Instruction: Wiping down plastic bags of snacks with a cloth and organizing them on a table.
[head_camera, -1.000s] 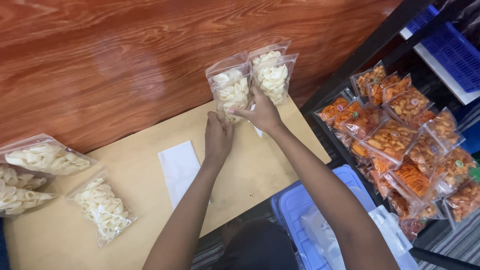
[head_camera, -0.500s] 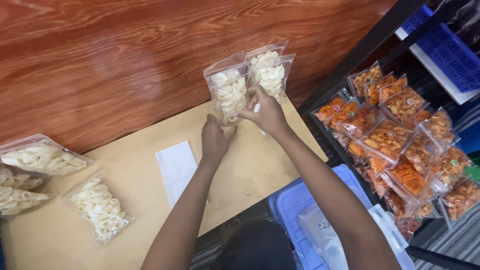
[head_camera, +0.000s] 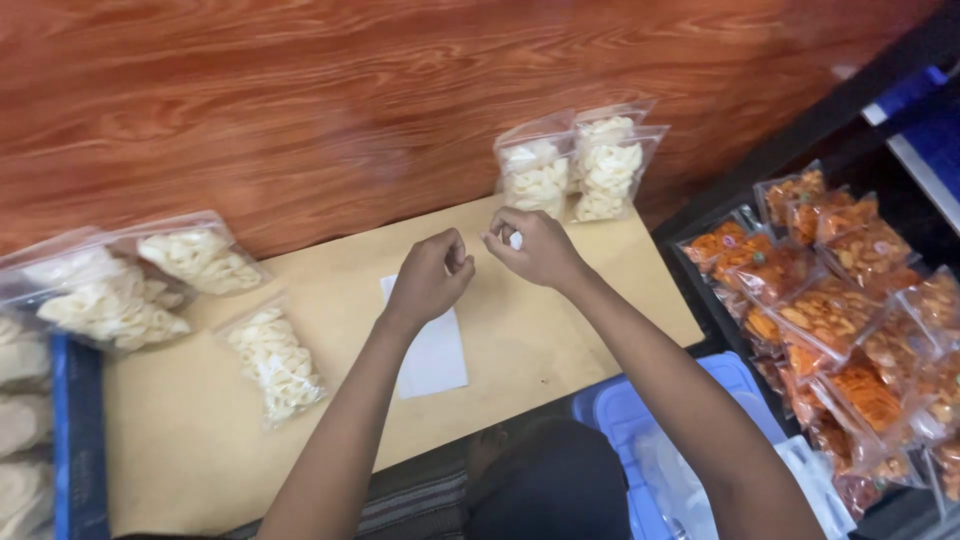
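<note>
Tan tabletop (head_camera: 520, 340): both hands held above it, close together w/o touching. Left hand (head_camera: 432, 278) loosely curled, nothing seen in it. Right hand (head_camera: 530, 246) pinched on small white piece (head_camera: 516, 239). Clear bags of pale crackers (head_camera: 575, 170) stand just beyond, against wood wall. White paper (head_camera: 432, 350) lies below left wrist.

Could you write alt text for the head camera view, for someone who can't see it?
Two bare hands, left hand and right hand, pinch something small and white above a tan table; clear bags of pale crackers lean against the wooden wall.
</note>
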